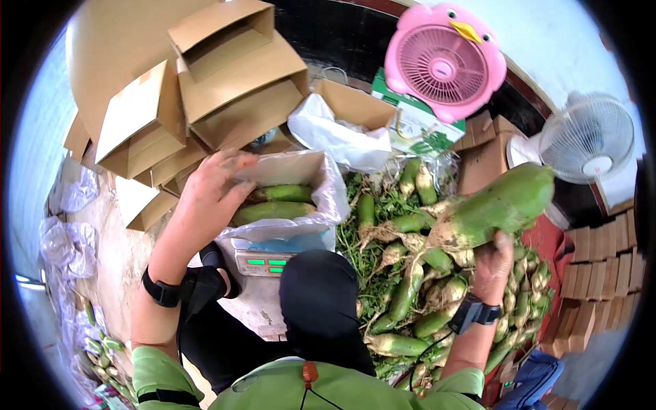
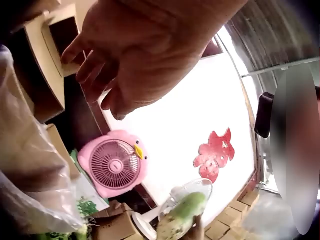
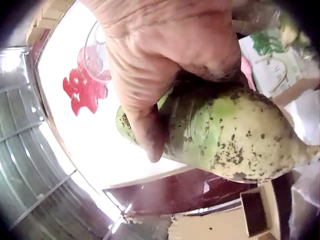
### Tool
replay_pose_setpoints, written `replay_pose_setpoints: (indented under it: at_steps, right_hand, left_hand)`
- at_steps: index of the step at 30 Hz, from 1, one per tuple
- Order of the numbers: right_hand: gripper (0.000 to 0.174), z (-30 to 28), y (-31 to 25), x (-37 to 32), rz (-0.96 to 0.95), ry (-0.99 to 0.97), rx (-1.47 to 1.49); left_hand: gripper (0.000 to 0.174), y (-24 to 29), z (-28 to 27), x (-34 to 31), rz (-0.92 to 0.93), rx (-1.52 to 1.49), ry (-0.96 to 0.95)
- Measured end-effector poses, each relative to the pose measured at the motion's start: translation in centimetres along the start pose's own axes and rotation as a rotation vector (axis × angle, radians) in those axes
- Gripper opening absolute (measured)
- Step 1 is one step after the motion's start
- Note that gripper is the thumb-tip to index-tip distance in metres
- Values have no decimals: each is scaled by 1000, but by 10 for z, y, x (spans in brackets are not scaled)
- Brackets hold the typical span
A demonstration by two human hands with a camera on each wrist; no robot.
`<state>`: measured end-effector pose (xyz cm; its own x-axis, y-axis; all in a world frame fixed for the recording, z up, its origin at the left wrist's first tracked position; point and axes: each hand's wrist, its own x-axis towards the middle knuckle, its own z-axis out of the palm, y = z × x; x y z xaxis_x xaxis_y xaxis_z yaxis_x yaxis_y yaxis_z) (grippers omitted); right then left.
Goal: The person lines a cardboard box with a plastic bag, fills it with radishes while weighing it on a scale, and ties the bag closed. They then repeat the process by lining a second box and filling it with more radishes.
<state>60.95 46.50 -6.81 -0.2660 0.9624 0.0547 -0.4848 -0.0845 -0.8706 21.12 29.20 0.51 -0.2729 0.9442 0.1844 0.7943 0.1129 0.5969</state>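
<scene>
My right hand [image 1: 493, 268] grips a large green radish [image 1: 502, 201] with a pale, soil-specked root end, raised above the radish pile. Close up in the right wrist view, the thumb and fingers wrap round the radish [image 3: 235, 135]. My left hand [image 1: 217, 188] hovers at the left rim of a plastic-lined box [image 1: 329, 188], fingers loosely bent and holding nothing. Two green radishes [image 1: 277, 210] lie side by side inside that box. Under it is a weighing scale [image 1: 263, 262] with lit green displays. In the left wrist view the left hand [image 2: 145, 55] shows nothing in its fingers.
Many radishes with leaves [image 1: 403, 290] spread over the floor at the right. Stacked cardboard boxes [image 1: 239, 75] stand at the back left. A second lined box [image 1: 348, 130] sits behind the scale. A pink fan [image 1: 444, 68] and a white fan [image 1: 588, 140] stand at the back right.
</scene>
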Motion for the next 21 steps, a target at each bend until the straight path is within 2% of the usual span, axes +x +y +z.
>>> replay_pose_setpoints:
  at_steps: [3,4,5,7,9,11,12,13,15,16,17,19,20,21]
  right_hand:
    - [77,55,-18,28,-33,-175,-65]
    - [77,89,-23,35,9,-250,-78]
    - [77,112,-20,43,14,-266,-84]
    - [71,154,-10,56,-49,-468,-199]
    - [71,203,2,69,16,-561,-607]
    - [89,264,25,65,-137,-723,-852]
    - [87,279,46,72,-139,-849,-775]
    - [86,287,72,76,-137,-970,-695]
    - [82,306,107,70,-160,-1091,-692]
    - [82,308,124,67,-110,-1156,-734]
    - [83,307,142,65,-62,-1220,-774]
    - [75,298,176,64,99,-1286,-809]
    - [75,293,191,65,102,-1296,-808]
    - [73,286,204,68,71,-1338,-949]
  left_hand:
    - [32,-42,5,-14,19,156,87]
    - [34,-53,8,-19,-72,158,80]
    - [34,-64,10,-21,-85,153,92]
    - [35,-83,17,-28,-121,312,87]
    - [36,-95,16,-31,-204,299,27]
    - [39,-95,12,-30,-267,393,-90]
    - [41,-104,13,-32,-260,399,-131]
    - [41,-106,11,-33,-269,399,-127]
    - [38,-110,8,-31,-345,474,-214]
    - [48,-121,12,-32,-353,480,-197]
    - [48,-129,13,-34,-364,480,-192]
    - [62,-143,15,-38,-283,256,-142]
    - [72,-152,16,-38,-255,296,-178]
    - [72,-153,13,-39,-264,293,-178]
